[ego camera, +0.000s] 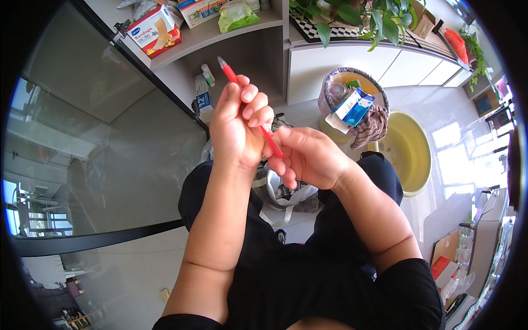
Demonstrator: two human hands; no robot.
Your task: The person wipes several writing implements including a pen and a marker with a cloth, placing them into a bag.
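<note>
A red pen (229, 73) slants through the fingers of my left hand (237, 123), its pale pointed tip up and to the left. The left fingers curl around the pen's middle and hide part of it. At the lower end, my right hand (311, 154) has its thumb and fingers against the pen's red clip end. Below the hands, between my knees, sits a white-lined bag (307, 192) with small items inside that I cannot make out.
An open glass cabinet door (144, 136) stands at left. Its shelf (231, 33) bears a bandage box (154, 33); a small white bottle (208, 75) is below. A full waste bin (326, 93), holding a blue carton (355, 108), and a yellow basin (420, 152) stand right.
</note>
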